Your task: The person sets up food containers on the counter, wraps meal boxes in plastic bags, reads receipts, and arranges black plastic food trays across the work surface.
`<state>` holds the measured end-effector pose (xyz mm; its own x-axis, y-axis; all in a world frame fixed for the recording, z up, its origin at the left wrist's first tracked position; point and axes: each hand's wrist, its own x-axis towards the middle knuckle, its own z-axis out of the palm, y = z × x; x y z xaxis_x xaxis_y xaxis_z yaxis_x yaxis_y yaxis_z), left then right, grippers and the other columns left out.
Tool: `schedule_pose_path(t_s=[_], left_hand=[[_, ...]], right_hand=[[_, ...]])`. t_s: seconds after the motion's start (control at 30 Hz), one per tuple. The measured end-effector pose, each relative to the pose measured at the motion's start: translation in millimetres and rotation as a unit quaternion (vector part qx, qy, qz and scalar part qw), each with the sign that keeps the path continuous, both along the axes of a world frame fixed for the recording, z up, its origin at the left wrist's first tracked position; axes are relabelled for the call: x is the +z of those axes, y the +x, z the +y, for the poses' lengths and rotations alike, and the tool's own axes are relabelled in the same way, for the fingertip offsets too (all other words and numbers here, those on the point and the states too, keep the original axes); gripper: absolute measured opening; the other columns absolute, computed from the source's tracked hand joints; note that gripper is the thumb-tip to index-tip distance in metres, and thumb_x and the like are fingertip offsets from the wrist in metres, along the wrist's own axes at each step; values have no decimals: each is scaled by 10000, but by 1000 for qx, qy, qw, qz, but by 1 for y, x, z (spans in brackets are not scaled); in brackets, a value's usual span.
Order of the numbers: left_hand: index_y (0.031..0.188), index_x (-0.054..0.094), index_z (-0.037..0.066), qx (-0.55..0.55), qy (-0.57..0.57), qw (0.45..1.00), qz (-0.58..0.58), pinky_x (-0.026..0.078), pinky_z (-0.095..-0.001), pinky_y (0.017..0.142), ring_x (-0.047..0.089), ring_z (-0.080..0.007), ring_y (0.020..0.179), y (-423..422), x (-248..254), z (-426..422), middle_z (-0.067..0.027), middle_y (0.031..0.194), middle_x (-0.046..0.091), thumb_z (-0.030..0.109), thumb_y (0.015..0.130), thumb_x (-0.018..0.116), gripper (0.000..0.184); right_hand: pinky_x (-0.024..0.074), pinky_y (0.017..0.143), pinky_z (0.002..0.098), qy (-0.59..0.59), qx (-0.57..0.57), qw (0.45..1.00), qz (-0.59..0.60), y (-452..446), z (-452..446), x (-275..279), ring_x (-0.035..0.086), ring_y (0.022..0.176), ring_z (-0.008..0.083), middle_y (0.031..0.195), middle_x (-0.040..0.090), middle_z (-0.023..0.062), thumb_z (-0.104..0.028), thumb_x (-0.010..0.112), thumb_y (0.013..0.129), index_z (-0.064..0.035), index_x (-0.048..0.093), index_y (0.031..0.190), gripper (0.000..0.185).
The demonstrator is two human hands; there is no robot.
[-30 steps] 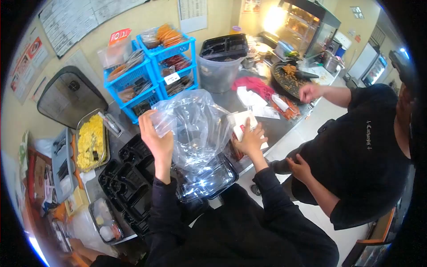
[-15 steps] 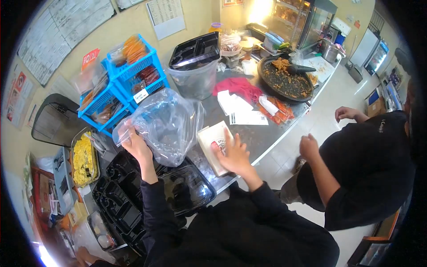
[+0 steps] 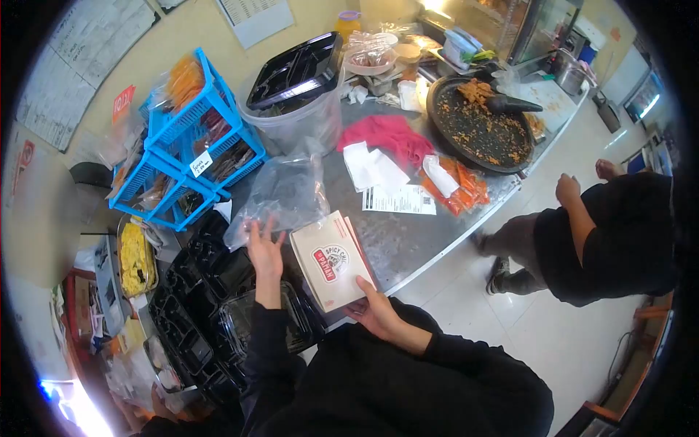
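Note:
A printed cardboard food box (image 3: 333, 261) lies tilted at the counter's front edge. My right hand (image 3: 380, 315) grips its near right corner, with the thumb on top and the fingers beneath. My left hand (image 3: 266, 256) is open beside the box, its fingers spread over the near end of a clear plastic bag (image 3: 287, 191); whether they touch the plastic I cannot tell. The bag lies loosely crumpled on the metal counter. Below my left hand are several black compartment trays (image 3: 191, 309) and a clear lid.
Blue baskets (image 3: 186, 171) hold packets at the left, near a tub (image 3: 291, 124) topped with a black tray. Beyond the box lie white papers (image 3: 373, 167), a pink cloth (image 3: 389, 138) and a large mortar (image 3: 477, 135). Another person (image 3: 604, 240) stands at the right.
My left hand has let go of the bag, which has sunk onto the counter. My right hand has shifted from the box's top to its near corner. The other person has moved away.

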<state>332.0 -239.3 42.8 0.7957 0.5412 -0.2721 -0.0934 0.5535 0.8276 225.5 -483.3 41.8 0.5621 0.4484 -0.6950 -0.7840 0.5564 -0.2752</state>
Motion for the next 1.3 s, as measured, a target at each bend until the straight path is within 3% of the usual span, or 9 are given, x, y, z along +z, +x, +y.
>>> schedule_pose_path(t_s=[0.2, 0.5, 0.6, 0.7, 0.77, 0.87, 1.03, 1.17, 1.3], left_hand=[[1358, 356, 280, -25, -47, 998, 45, 435, -558, 886, 454, -239, 1221, -9, -36, -19, -21, 1333, 402, 381, 966, 539, 445], [1385, 311, 233, -6, -8, 998, -70, 432, -473, 930, 482, -226, 1196, 25, -57, -3, -69, 1304, 478, 222, 932, 601, 538], [1303, 468, 114, 45, 68, 984, 161, 478, -386, 857, 515, -214, 1152, 38, -68, 2, -95, 1267, 515, 334, 827, 751, 596], [1320, 414, 25, 84, 188, 939, 276, 502, -371, 794, 567, -251, 1026, 34, -63, -1, -141, 1249, 479, 348, 753, 818, 767], [1351, 318, -14, 84, 40, 989, 113, 498, -361, 838, 550, -283, 1044, 10, -9, -8, -156, 1155, 503, 287, 718, 847, 878], [1402, 230, 11, 59, 52, 997, 17, 442, -360, 966, 429, -239, 1227, -2, -36, -6, -151, 1273, 430, 194, 774, 784, 857], [1446, 322, 4, -41, -101, 994, 12, 366, -374, 1074, 385, -230, 1324, -70, -32, -11, -137, 1465, 388, 92, 905, 626, 627], [1317, 528, 42, -116, 257, 958, 53, 502, -354, 907, 551, -224, 1165, -138, 10, 28, -153, 1311, 551, 78, 923, 605, 403], [1151, 635, 29, 57, 301, 946, 108, 510, -280, 818, 604, -157, 1000, -193, 59, 93, -111, 1141, 620, 87, 954, 575, 214]], right_hand=[[498, 791, 411, -178, 123, 975, -56, 62, -43, -2, 609, 928, 201, 971, 638, 76, -595, 650, 838, -84, 576, 1199, 629], [475, 442, 251, -428, 304, 788, -321, 196, -87, 24, 657, 644, 147, 764, 662, 115, -520, 667, 855, 118, 630, 992, 653], [511, 773, 429, -640, 340, 458, -514, 200, -81, 62, 658, 915, 262, 1047, 659, 223, -418, 692, 845, 75, 563, 1197, 619], [495, 845, 405, -592, 105, 310, -736, 192, -2, 121, 617, 1046, 243, 1167, 629, 179, -292, 685, 867, -14, 539, 1293, 529], [501, 860, 366, -335, 154, 577, -729, 157, 97, 181, 607, 1067, 220, 1181, 631, 133, -193, 664, 888, -47, 573, 1280, 428], [507, 837, 299, -22, 311, 669, -675, 138, 259, 166, 631, 996, 151, 1118, 670, 96, -158, 630, 928, -11, 619, 1206, 315], [471, 936, 406, -220, 365, 573, -700, 150, 526, 31, 609, 1107, 355, 1176, 629, 242, -316, 630, 911, 20, 523, 1295, 521], [457, 952, 417, -287, 399, 584, -647, 160, 603, -26, 594, 1132, 362, 1185, 623, 251, -332, 652, 882, 18, 585, 1232, 499], [510, 719, 319, -297, 350, 671, -583, 164, 624, -55, 658, 827, 213, 980, 694, 177, -136, 761, 763, 105, 612, 1153, 482]])
